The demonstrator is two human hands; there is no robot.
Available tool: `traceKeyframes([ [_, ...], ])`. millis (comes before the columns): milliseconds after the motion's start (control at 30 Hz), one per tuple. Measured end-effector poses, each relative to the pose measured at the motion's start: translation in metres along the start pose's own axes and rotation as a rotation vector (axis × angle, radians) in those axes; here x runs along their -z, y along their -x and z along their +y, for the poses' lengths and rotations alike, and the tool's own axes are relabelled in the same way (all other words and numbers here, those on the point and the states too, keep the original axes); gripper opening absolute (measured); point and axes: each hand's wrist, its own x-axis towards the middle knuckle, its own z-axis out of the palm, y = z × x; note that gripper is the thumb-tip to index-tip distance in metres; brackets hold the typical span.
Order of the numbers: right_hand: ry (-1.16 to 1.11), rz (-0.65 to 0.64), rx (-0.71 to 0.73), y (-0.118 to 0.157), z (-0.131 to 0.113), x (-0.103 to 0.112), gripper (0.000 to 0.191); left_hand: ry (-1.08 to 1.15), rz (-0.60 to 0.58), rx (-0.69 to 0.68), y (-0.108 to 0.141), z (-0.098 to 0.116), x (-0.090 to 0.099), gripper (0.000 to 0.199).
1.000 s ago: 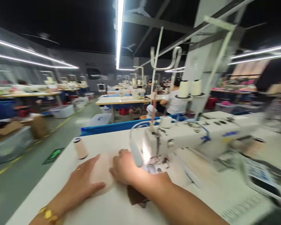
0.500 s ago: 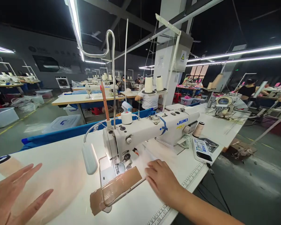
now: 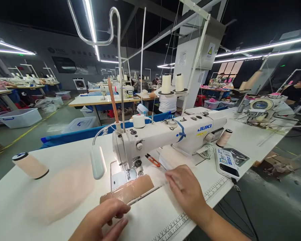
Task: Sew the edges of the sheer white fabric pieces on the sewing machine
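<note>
Hands are working at a white sewing table point(image 3: 142, 227), where the left hand point(image 3: 104, 219) is curling palm-down with thumb and fingers slightly apart, its fingertips reaching the near side of a glossy brown strip point(image 3: 132, 189); whether they are touching it is unclear. The right hand point(image 3: 187, 190) is bending its fingers toward the thumb beside sheer pale fabric point(image 3: 175, 157), though the view is not showing whether it is pinching the cloth. That fabric is lying partly beneath the arm of a white JUKI sewing machine point(image 3: 155, 134), close to orange-handled snips point(image 3: 153, 160). The brown strip is running in front of the machine's needle area, while a lamp point(image 3: 97, 162) is glowing just left of the machine head. A rounded piece of peach fabric point(image 3: 65, 190) is lying flat on the table's left part, and a peach thread cone point(image 3: 31, 165) is tilting in view near the far left corner. Toward the right edge, a second thread cone point(image 3: 224, 138) is standing behind a white device point(image 3: 227, 164), and ruler markings point(image 3: 175, 227) are lining the near edge. Beyond the far edge, a person in a white top point(image 3: 167, 103) is sitting behind two cream thread cones point(image 3: 166, 83).
</note>
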Motion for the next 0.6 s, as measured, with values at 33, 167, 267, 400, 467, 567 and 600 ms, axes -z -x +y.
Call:
traceKeyframes([
  [33,-0.049,-0.080,0.155,0.002,-0.008,-0.001,0.027,0.072,-0.041,0.091,-0.003,0.007,-0.002,0.027],
  [167,-0.297,-0.442,0.442,0.011,-0.029,0.002,0.029,0.224,-0.055,0.296,-0.011,0.020,-0.005,0.034],
  [267,-0.261,-0.404,0.143,0.015,-0.023,0.008,0.022,0.203,-0.010,0.365,-0.011,0.022,-0.006,0.034],
  [400,-0.109,-0.479,-0.172,0.017,-0.012,0.002,0.014,0.082,0.030,0.357,-0.012,0.026,-0.012,0.034],
  [467,-0.043,-0.580,-0.179,0.017,-0.015,-0.008,0.008,0.028,0.021,0.335,-0.013,0.030,-0.016,0.032],
  [567,-0.007,-0.625,-0.153,0.013,-0.020,-0.018,0.015,-0.023,-0.040,0.330,-0.014,0.032,-0.020,0.028],
  [600,-0.021,-0.608,-0.163,0.011,-0.021,-0.019,0.018,-0.023,-0.055,0.336,-0.013,0.033,-0.020,0.026],
])
